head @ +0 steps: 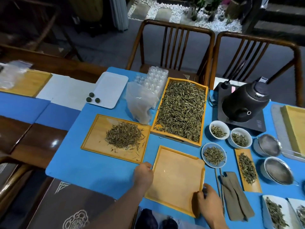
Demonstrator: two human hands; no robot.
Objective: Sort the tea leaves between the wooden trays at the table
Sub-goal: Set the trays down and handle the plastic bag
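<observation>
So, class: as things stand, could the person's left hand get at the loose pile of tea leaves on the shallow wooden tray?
Probably yes. The left hand grips the empty wooden tray just beside that pile of tea leaves; nothing lies between.

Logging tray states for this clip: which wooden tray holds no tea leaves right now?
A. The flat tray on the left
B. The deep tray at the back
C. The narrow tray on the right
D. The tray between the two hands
D: the tray between the hands, held by the left hand and right hand, shows only bare wood.
</observation>
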